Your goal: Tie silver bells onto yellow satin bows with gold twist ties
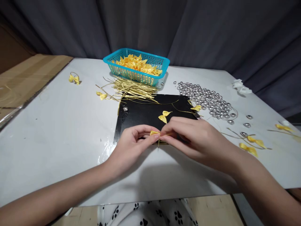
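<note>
My left hand (134, 141) and my right hand (192, 138) meet over the near edge of a black mat (141, 113). Both pinch a small yellow ribbon bow (154, 133) with a thin gold wire tie (159, 142) hanging from it. Another yellow bow (164, 116) lies on the mat just beyond my fingers. A third bow (196, 108) rests at the mat's right edge, with gold ties trailing across the mat.
A teal basket (164, 62) of yellow bows stands at the back, a pile of gold wire ties (131, 88) before it. Several silver beads (207, 99) spread to the right. Loose bows (252, 144) lie right, one more bow (74, 78) far left. Cardboard (25, 75) borders the white table (61, 131).
</note>
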